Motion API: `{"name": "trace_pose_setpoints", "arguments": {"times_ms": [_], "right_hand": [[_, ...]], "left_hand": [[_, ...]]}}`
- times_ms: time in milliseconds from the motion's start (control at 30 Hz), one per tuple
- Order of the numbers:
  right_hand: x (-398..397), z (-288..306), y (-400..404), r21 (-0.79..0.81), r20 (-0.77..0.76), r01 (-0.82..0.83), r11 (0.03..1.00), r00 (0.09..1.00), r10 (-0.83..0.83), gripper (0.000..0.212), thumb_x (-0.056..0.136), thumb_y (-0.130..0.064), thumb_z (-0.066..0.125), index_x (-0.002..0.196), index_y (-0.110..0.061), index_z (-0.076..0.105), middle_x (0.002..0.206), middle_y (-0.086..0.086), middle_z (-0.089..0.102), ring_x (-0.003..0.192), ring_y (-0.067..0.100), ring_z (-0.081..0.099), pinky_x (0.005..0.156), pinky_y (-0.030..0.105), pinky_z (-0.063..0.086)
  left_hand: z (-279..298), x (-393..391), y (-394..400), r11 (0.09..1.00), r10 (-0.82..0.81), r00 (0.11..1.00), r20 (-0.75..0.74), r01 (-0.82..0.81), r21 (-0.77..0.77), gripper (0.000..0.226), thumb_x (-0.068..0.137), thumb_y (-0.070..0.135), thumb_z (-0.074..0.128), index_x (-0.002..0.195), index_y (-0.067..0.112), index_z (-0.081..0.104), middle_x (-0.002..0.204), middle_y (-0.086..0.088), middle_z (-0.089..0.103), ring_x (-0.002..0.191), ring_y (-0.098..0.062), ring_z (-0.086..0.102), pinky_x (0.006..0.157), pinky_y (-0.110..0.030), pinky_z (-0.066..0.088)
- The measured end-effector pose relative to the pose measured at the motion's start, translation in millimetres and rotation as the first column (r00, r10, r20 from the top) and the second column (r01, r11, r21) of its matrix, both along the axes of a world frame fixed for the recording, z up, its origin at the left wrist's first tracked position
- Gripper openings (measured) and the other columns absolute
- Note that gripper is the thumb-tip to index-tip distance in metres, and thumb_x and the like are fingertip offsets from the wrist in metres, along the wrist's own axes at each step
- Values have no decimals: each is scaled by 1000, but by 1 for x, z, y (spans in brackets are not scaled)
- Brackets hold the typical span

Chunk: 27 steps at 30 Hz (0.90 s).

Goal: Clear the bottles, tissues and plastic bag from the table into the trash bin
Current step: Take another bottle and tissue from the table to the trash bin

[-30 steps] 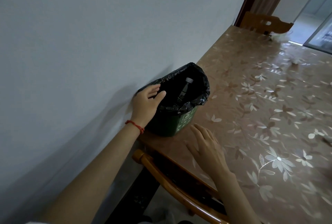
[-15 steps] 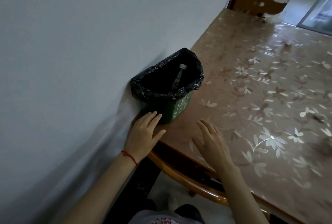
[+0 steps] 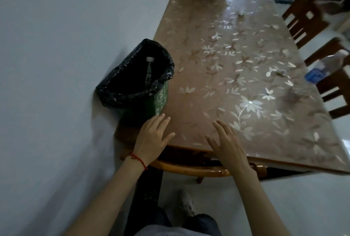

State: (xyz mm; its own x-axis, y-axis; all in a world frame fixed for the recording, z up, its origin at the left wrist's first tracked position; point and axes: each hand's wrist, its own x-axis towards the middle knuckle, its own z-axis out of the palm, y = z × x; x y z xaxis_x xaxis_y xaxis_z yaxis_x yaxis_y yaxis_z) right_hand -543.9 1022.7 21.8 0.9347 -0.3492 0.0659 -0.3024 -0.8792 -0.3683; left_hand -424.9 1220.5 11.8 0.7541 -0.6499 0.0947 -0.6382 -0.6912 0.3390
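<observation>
Bin point(image 3: 161, 101), green with a black liner, stands at the table's point(image 3: 189, 107) near left corner against the wall, one bottle point(image 3: 149, 69) upright inside. Left hand point(image 3: 151, 137) lies flat and empty just beside it; right hand point(image 3: 227, 146) is spread, holding nothing, at the near edge. Near the right edge lies a small tissue point(image 3: 280, 73), likely soft and weightless, best pinched whole. At the right edge sits a plastic bag point(image 3: 325, 69), probably limp; gather it by its bunched top.

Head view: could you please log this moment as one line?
left hand open | right hand open | bottle in trash bin
</observation>
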Motion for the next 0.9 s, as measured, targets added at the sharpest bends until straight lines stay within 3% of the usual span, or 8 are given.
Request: {"name": "trace_pose_setpoints", "arguments": {"times_ms": [200, 400, 633, 800, 900], "right_hand": [[-61, 5, -16, -10, 34, 300, 954, 953, -300, 53, 89, -40, 49, 127, -3, 49, 129, 17, 55, 116, 32, 54, 91, 44, 49], [-127, 11, -32, 25, 72, 541, 841, 838, -541, 52, 85, -31, 62, 126, -2, 51, 128, 18, 55, 120, 34, 50, 97, 44, 42], [-196, 8, -54, 33, 65, 725, 688, 686, -725, 50, 87, -32, 59, 127, -2, 50, 130, 18, 54, 121, 32, 49, 98, 44, 41], [-249, 1, -65, 38, 60, 824, 565, 563, -824, 59, 85, -46, 44, 122, -1, 54, 122, 18, 60, 114, 33, 55, 94, 42, 45], [-280, -3, -69, 48, 57, 874, 484, 482, -875, 52, 88, -39, 53, 123, -1, 53, 123, 18, 58, 116, 32, 53, 96, 42, 44]], "left_hand": [[0, -8, -42, 968, -252, 968, -3, 252, 1, 63, 85, 49, 34, 124, 3, 54, 125, -19, 58, 119, -35, 51, 97, -47, 40], [10, -35, -101, 882, -470, 881, 44, 471, -13, 58, 85, 46, 37, 119, 5, 57, 118, -18, 62, 112, -34, 57, 92, -46, 45], [21, -79, -181, 739, -672, 738, 66, 674, -9, 58, 86, 44, 33, 119, 3, 57, 118, -18, 62, 112, -33, 57, 92, -48, 47], [27, -126, -236, 625, -771, 623, 131, 780, -30, 55, 83, 41, 38, 111, 1, 62, 109, -18, 66, 102, -33, 62, 85, -49, 49], [26, -155, -262, 580, -805, 576, 140, 814, -14, 49, 82, 41, 45, 110, 6, 63, 110, -14, 66, 103, -31, 62, 83, -46, 51]]}}
